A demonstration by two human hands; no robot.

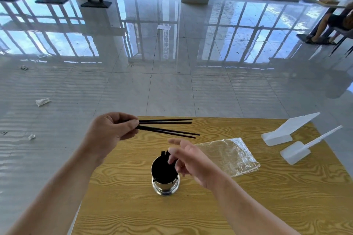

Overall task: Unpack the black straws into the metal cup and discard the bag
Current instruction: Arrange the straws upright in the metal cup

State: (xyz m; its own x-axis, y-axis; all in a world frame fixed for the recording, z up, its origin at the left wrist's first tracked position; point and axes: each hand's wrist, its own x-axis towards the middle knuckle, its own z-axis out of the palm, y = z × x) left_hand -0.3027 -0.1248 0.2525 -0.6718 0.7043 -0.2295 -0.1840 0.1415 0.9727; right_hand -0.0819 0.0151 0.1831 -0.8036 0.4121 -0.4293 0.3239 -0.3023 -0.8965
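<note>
Left hand (pixel 112 129), at ten o'clock from the shiny round metal cup (pixel 165 179): grip pinched shut on four thin black plastic straws (pixel 168 127). Long axes near level, free tips fanning toward three o'clock, above the wood-grain yellow bench (pixel 133 187).

Cup stands upright mid-bench, already packed with black straws. It lies at about five o'clock from the held bundle's tips, so the straws need tipping from level to upright before they drop in.

Right hand (pixel 189 158) just over the cup's rim on its three o'clock side: grip loose, fingers spread, holding nothing. It is the nearer hand to the cup.

Clear crinkled plastic bag (pixel 229 155) lies flat and empty-looking at two o'clock from the cup, not yet discarded.
</note>
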